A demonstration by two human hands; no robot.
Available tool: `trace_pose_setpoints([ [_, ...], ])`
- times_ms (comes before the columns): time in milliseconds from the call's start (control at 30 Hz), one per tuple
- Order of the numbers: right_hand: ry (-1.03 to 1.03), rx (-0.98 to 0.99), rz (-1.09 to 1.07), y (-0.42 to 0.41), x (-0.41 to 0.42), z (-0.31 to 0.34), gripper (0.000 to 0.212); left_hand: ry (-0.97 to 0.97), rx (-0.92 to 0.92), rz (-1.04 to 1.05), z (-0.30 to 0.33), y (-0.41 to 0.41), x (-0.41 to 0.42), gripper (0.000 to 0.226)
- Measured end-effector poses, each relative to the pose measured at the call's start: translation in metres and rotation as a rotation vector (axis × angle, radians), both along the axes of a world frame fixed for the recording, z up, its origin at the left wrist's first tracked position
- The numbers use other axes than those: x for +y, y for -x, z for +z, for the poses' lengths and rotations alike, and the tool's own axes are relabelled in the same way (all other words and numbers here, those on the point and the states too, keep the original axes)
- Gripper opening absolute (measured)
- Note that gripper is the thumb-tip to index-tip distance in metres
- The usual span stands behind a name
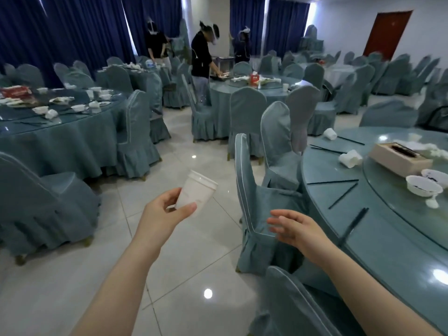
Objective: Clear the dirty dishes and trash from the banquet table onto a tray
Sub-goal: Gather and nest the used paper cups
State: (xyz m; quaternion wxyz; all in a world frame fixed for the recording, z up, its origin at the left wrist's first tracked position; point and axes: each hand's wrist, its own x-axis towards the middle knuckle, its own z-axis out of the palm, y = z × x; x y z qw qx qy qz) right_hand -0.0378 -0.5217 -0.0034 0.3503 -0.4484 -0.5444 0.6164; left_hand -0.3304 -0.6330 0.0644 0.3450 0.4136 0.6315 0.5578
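My left hand point(161, 215) grips a white paper cup point(197, 191) near its base, holding it tilted over the tiled floor. To its right, my right hand point(294, 230) hovers with relaxed fingers, holding nothing, above a covered chair point(257, 209). The round banquet table point(388, 238) at the right carries crumpled white cups point(350, 158), another fallen cup point(330, 134), white bowls point(424, 189) with dark residue, a beige tissue box point(400, 158), crumpled napkins point(434, 149) and several dark chopsticks point(343, 195). I see no tray near my hands.
Covered chairs crowd the table's left edge. A second dirty table point(55, 124) stands at the left, with a chair point(41, 202) in front. Open tiled floor point(194, 263) runs between them. Three people work at tables farther back.
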Motion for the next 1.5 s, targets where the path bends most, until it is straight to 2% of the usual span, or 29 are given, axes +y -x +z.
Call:
trace_pose_setpoints([
  [167, 0.036, 0.023, -0.091, 0.036, 0.095, -0.012, 0.02, -0.021, -0.016, 0.0, -0.003, 0.051, 0.1, 0.028],
  [300, 0.028, 0.043, -0.165, 0.065, 0.166, -0.009, 0.019, -0.048, -0.001, -0.064, 0.011, 0.085, 0.187, 0.033],
  [400, 0.04, 0.004, -0.228, 0.075, 0.206, -0.007, 0.019, -0.064, -0.041, -0.126, 0.011, 0.097, 0.248, 0.027],
  [500, 0.019, -0.029, -0.317, 0.068, 0.248, -0.006, 0.019, -0.092, -0.082, -0.213, 0.011, 0.097, 0.319, 0.027],
  [833, 0.011, -0.049, -0.815, 0.05, 0.337, 0.002, 0.018, -0.094, -0.16, -0.521, 0.015, 0.094, 0.535, 0.026],
  [933, 0.028, -0.047, -0.916, 0.038, 0.348, 0.0, 0.02, -0.076, -0.172, -0.603, 0.013, 0.075, 0.578, 0.031],
  [1133, 0.036, -0.077, -1.05, -0.015, 0.387, -0.025, 0.02, -0.039, -0.145, -0.692, -0.001, 0.032, 0.65, 0.023],
  [1300, 0.024, -0.251, -1.056, -0.072, 0.454, -0.057, 0.021, 0.014, -0.122, -0.683, -0.024, -0.008, 0.712, 0.033],
  [1500, -0.031, -0.728, -0.967, -0.16, 0.551, -0.094, 0.021, 0.13, -0.123, -0.589, -0.062, -0.077, 0.782, 0.029],
])
